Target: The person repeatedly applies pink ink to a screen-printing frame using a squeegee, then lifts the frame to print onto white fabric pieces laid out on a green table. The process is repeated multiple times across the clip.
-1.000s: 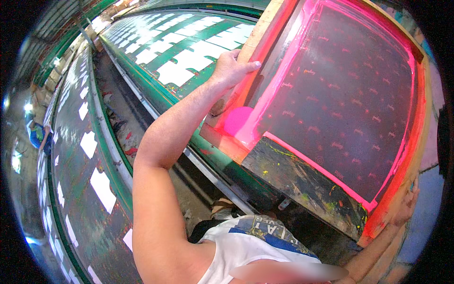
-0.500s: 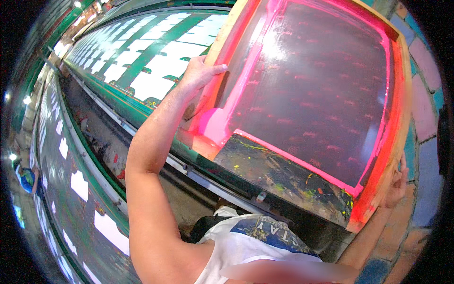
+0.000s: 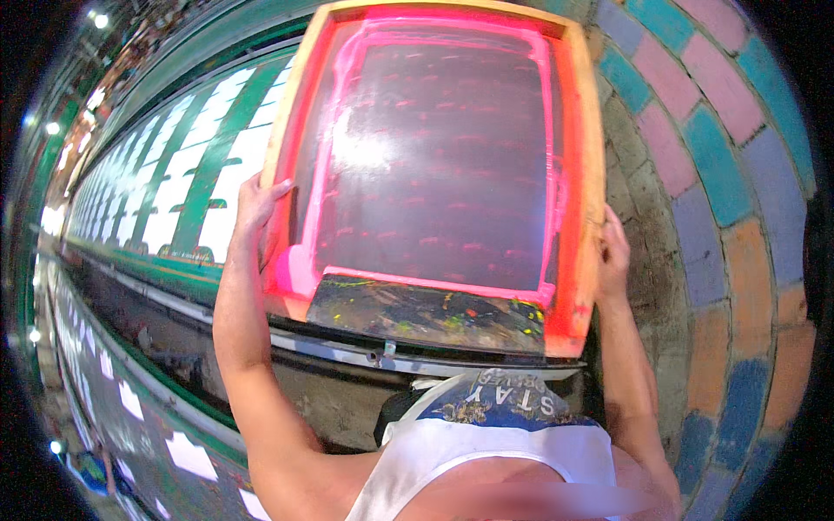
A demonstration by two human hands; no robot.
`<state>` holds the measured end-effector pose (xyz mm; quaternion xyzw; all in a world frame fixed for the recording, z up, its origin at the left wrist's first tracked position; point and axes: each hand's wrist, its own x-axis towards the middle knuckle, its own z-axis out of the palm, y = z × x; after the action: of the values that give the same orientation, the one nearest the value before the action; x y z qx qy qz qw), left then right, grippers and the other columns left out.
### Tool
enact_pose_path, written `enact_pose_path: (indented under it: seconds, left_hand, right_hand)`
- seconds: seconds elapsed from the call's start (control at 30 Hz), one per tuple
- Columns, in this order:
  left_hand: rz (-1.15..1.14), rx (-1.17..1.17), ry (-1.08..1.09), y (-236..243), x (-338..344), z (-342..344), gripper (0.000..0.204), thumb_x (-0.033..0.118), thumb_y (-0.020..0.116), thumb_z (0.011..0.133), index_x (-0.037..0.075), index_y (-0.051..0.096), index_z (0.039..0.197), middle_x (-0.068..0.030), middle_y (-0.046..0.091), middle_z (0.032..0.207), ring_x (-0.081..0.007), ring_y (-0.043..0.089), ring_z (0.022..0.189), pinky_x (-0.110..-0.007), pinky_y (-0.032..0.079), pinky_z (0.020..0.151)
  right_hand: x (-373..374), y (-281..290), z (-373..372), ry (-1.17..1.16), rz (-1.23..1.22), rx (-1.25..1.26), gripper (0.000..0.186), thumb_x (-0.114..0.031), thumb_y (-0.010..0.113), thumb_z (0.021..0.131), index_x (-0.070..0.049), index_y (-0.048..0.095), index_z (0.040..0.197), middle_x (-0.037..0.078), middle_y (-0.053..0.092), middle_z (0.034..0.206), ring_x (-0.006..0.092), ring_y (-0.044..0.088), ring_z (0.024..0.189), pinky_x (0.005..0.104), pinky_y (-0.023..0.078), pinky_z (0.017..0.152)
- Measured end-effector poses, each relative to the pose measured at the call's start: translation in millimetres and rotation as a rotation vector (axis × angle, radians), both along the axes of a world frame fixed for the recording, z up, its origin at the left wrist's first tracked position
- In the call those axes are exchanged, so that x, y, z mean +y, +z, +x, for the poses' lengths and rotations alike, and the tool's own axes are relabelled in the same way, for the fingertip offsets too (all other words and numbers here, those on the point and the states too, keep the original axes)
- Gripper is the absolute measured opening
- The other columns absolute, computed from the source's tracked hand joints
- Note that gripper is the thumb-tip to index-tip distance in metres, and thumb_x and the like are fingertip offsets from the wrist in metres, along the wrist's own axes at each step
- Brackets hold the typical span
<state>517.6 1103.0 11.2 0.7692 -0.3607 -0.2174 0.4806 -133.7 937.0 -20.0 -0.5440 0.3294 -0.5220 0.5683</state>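
Note:
Both my hands are on a screen-printing frame (image 3: 590,148), a wooden rectangle with dark mesh and bright pink ink along its inner edges. My left hand (image 3: 259,208) is closed on the left rail, its thumb over the top and its other fingers partly hidden. On the opposite rail, my right hand (image 3: 613,256) grips the outer side with bent fingers. A pool of pink ink (image 3: 297,269) lies in the near left corner. Across the near end is a dark, paint-spattered panel (image 3: 426,314).
To the left runs a long green printing table (image 3: 195,187) with rows of white cut pieces on it. Another table with white pieces (image 3: 189,456) lies beyond a dark gap. Coloured paving (image 3: 721,165) extends on the right. A person in blue (image 3: 87,473) is at the far lower left.
My view has turned, so the frame now sits further left and straighter in the picture. Both hands stay on its rails, and the right hand shows more clearly.

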Motion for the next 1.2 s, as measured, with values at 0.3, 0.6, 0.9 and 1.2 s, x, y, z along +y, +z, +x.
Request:
enact_pose_path:
  seconds: [0.3,0.6,0.9,1.2]
  left_hand:
    - [-0.038,0.065,-0.027,-45,3,40,0.043,0.002,0.084,0.095,-0.006,0.074,0.137,-0.0144,0.083,0.117,-0.0201,0.078,0.099,-0.037,0.063,0.091]
    - [-0.029,0.156,0.027,-69,23,36,0.042,0.002,0.084,0.097,-0.006,0.072,0.136,-0.0132,0.082,0.115,-0.0207,0.078,0.098,-0.037,0.062,0.091]
    - [-0.067,0.121,0.023,-64,34,29,0.041,0.003,0.084,0.097,-0.005,0.073,0.135,-0.0114,0.082,0.115,-0.0178,0.077,0.097,-0.034,0.061,0.091]
    - [0.094,-0.126,0.044,-61,33,28,0.025,0.002,0.089,0.091,-0.006,0.082,0.114,-0.0086,0.083,0.099,-0.0171,0.076,0.087,-0.034,0.060,0.082]
  right_hand:
    - [14,6,59,0.000,0.291,-0.056,0.070,-0.030,0.063,0.111,-0.002,0.041,0.171,0.013,0.059,0.162,0.0238,0.057,0.147,0.0413,0.043,0.126]
    - [18,5,61,-0.026,0.263,-0.013,0.069,-0.030,0.058,0.111,0.002,0.041,0.170,0.015,0.059,0.162,0.0247,0.058,0.147,0.0418,0.045,0.125]
    - [15,6,59,-0.029,0.278,-0.040,0.068,-0.032,0.059,0.112,0.003,0.045,0.168,0.016,0.061,0.160,0.0249,0.059,0.147,0.0415,0.046,0.125]
    - [13,-1,55,-0.045,0.292,0.037,0.063,-0.027,0.060,0.112,0.004,0.049,0.165,0.014,0.064,0.156,0.0226,0.063,0.141,0.0394,0.048,0.121]
